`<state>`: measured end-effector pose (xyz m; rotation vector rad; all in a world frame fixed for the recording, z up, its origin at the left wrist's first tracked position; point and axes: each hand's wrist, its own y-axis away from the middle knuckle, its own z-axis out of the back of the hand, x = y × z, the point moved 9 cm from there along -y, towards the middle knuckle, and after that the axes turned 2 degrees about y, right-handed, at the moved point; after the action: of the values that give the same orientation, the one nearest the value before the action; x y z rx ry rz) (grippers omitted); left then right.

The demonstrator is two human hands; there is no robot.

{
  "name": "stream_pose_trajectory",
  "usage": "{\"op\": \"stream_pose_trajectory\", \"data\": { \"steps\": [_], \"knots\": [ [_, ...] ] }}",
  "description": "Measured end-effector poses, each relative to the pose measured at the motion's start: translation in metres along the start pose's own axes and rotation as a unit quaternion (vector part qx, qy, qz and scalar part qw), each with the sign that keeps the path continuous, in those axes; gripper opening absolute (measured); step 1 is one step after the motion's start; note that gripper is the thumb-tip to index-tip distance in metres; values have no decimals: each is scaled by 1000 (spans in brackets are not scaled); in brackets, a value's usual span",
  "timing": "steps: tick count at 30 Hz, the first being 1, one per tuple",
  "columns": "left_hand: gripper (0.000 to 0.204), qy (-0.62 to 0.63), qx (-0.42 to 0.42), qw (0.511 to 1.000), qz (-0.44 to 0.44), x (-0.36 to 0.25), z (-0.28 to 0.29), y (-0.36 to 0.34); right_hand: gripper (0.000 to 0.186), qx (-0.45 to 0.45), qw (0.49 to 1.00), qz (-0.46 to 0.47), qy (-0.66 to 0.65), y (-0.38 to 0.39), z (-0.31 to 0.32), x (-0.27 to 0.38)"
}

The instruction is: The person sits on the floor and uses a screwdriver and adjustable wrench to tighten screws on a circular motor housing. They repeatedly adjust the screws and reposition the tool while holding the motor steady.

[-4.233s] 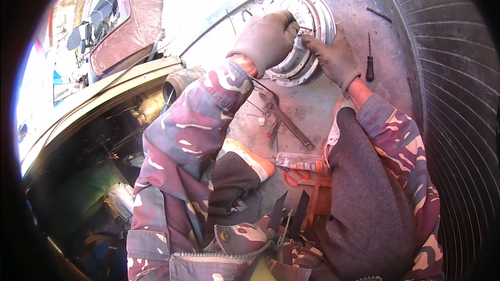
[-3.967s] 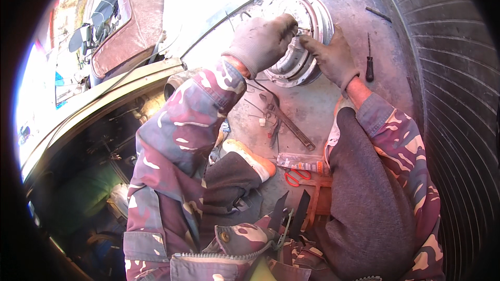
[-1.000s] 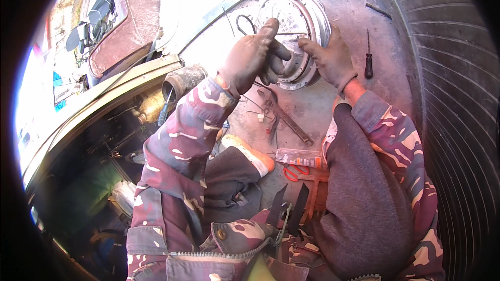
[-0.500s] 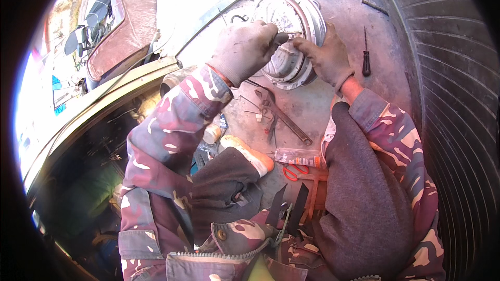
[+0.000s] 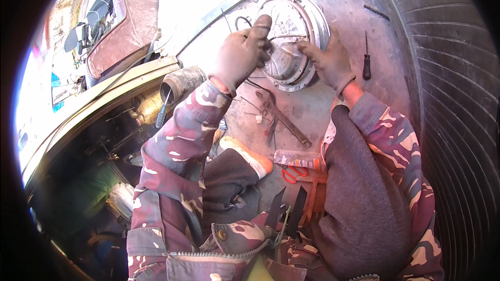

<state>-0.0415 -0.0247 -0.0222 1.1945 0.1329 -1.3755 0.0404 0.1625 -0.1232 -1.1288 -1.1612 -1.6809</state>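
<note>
Our right hand [image 5: 333,62] grips a round metal housing [image 5: 287,58]

We pinch the housing's right rim between our right thumb and fingers, the thumb on its inner side. Our left hand [image 5: 242,54] is at the opposite edge, half curled with the thumb raised; we cannot tell whether it has hold of the thin dark rod [image 5: 289,36] that runs from beside its fingers toward our right thumb. Below and right of our left hand lies a wrench [image 5: 289,125]. A black-handled screwdriver [image 5: 366,67] lies to the right of our right hand.
</note>
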Motion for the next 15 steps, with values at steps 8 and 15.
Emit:
{"op": "stream_pose_trajectory", "data": {
  "steps": [8, 15],
  "knots": [
    [61, 169, 91, 965, 181, 16, -33, 14, 71, 5, 1000, -5, -25, 2, -3, -1],
    [49, 175, 93, 963, 184, 11, -36, 12, 73, 14, 1000, -7, 8, 1, -2, 1]
  ]
}}
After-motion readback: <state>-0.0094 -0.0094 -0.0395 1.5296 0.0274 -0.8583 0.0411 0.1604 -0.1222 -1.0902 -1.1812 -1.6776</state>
